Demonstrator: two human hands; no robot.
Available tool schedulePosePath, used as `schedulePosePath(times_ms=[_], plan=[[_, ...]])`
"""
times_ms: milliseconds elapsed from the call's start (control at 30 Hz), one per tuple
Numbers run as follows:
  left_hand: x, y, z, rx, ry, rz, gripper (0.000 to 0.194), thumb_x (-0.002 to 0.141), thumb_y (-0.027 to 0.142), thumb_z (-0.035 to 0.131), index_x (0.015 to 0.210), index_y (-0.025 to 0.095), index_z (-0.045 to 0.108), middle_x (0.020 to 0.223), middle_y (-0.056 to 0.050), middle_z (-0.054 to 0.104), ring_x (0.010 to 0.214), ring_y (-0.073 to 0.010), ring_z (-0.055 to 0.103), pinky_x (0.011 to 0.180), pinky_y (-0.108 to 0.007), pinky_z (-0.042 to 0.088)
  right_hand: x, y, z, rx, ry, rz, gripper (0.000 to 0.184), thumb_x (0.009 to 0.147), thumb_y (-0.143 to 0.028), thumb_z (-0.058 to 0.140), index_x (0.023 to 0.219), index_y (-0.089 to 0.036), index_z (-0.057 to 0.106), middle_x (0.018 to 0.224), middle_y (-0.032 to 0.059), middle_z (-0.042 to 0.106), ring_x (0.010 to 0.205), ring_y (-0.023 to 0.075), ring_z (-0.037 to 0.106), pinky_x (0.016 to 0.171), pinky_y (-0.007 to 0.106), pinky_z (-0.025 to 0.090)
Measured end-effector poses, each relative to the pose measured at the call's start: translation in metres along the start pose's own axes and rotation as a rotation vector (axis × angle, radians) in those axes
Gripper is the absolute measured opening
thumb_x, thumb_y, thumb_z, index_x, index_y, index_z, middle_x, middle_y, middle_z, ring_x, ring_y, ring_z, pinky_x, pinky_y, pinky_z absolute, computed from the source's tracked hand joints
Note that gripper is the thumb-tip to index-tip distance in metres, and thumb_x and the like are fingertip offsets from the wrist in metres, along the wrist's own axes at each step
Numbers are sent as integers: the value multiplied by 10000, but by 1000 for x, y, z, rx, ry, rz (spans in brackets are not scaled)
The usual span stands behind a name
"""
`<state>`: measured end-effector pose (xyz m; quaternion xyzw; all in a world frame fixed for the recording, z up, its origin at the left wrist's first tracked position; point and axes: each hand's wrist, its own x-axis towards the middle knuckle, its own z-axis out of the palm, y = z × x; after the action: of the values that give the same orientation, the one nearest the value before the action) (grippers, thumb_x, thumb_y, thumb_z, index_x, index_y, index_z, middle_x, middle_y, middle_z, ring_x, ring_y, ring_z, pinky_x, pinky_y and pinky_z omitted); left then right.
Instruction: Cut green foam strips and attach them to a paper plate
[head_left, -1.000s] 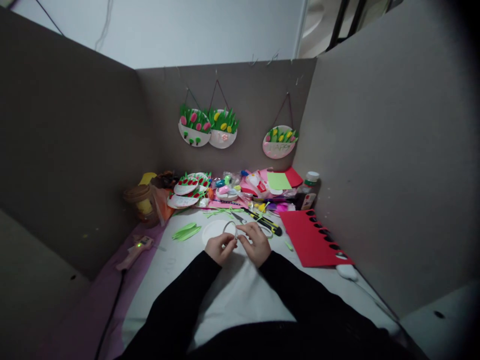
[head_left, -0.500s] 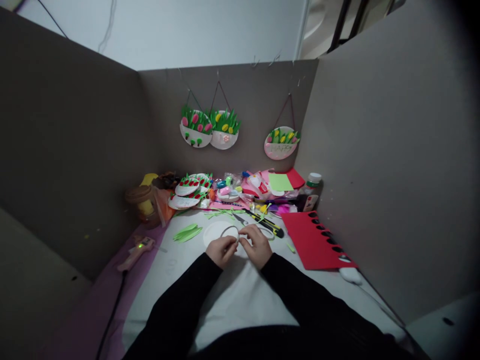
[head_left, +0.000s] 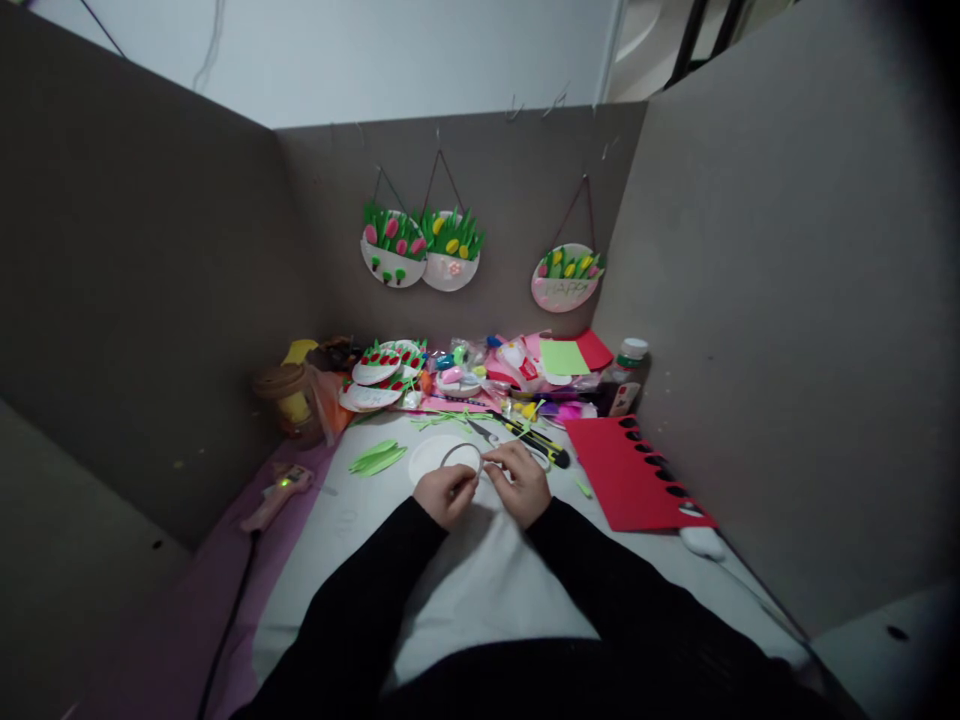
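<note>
In the middle of the table, a thin greyish ring point(head_left: 460, 447), perhaps a roll of narrow tape, stands up between my fingers. My left hand point(head_left: 445, 494) is closed, thumb and fingers pinching its lower edge. The thumb and fingertips of my right hand point(head_left: 520, 484) come together at its right edge; any loose end there is too small to make out. Just behind lies a white paper plate point(head_left: 424, 458), partly covered by the left hand. Scissors point(head_left: 481, 431) lie behind my right hand, which hides part of them. Light green paper leaves point(head_left: 377, 457) rest to the left.
A yellow-black box cutter point(head_left: 546, 446) lies behind my right hand. Red sheets point(head_left: 622, 480) with cut-out holes are at right, a pink glue gun point(head_left: 277, 497) with a lit green light at left. Decorated plates point(head_left: 375, 395) and craft supplies line the back; grey panels point(head_left: 750, 330) enclose the table.
The view has shifted slightly. Both hands stay together at the ring; my right fingertips have moved a little up along its right edge.
</note>
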<state>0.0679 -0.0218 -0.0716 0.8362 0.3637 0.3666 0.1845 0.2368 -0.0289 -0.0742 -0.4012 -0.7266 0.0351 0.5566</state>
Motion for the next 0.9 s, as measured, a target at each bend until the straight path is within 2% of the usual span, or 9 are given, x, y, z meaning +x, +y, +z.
schedulePosePath(times_ms=[100, 200, 367, 600, 700, 800, 833, 900], plan=[[1, 1, -1, 9, 7, -17, 201, 821, 276, 456, 819, 159, 618, 679, -20, 626, 570, -93, 520, 569, -199, 411, 1, -1, -1, -11, 9, -19, 74, 796, -178, 516, 768, -209, 578, 751, 33, 534, 767, 173, 529, 671, 308, 446], [3, 2, -3, 1, 35, -70, 212, 816, 294, 465, 816, 153, 624, 668, -23, 634, 571, -97, 535, 572, -202, 419, 3, -1, -3, -21, -14, -30, 93, 802, -157, 486, 751, -201, 549, 747, 34, 523, 769, 173, 520, 693, 315, 438], [5, 4, -6, -67, 94, -167, 219, 803, 297, 481, 787, 150, 642, 661, -27, 662, 577, -102, 565, 589, -203, 438, 6, 1, -9, -29, 41, -28, 97, 792, -137, 481, 731, -192, 533, 741, 39, 510, 757, 173, 510, 684, 308, 429], [7, 9, -5, -171, 301, -302, 176, 731, 272, 530, 702, 155, 658, 572, -11, 657, 512, -103, 562, 554, -208, 450, 4, -10, -8, 15, -66, -80, 95, 798, -145, 465, 739, -193, 521, 738, 36, 499, 760, 174, 492, 686, 312, 413], [9, -1, -21, -252, 451, -356, 215, 740, 317, 527, 733, 147, 659, 579, -19, 661, 495, -110, 572, 542, -218, 468, 7, -14, -11, 74, -22, -47, 108, 805, -160, 452, 713, -193, 498, 721, 27, 480, 706, 158, 476, 618, 288, 398], [13, -25, -52, -198, 605, -417, 287, 770, 365, 497, 823, 136, 661, 663, -47, 686, 585, -141, 620, 582, -241, 489, 11, -9, -17, 89, 94, 41, 125, 805, -165, 462, 687, -192, 491, 709, 17, 476, 641, 137, 454, 555, 263, 372], [16, -34, -63, -111, 590, -409, 282, 764, 361, 509, 843, 142, 668, 682, -50, 692, 633, -156, 633, 610, -248, 491, 12, -6, -18, 83, 115, 65, 121, 801, -166, 473, 685, -191, 499, 709, 15, 480, 622, 130, 447, 540, 257, 365], [23, -51, -79, 166, 469, -343, 209, 721, 315, 564, 799, 168, 691, 741, -56, 703, 726, -184, 638, 684, -267, 483, 12, 0, -17, 75, 126, 93, 113, 792, -167, 495, 684, -188, 518, 709, 12, 489, 594, 120, 435, 516, 247, 355]])
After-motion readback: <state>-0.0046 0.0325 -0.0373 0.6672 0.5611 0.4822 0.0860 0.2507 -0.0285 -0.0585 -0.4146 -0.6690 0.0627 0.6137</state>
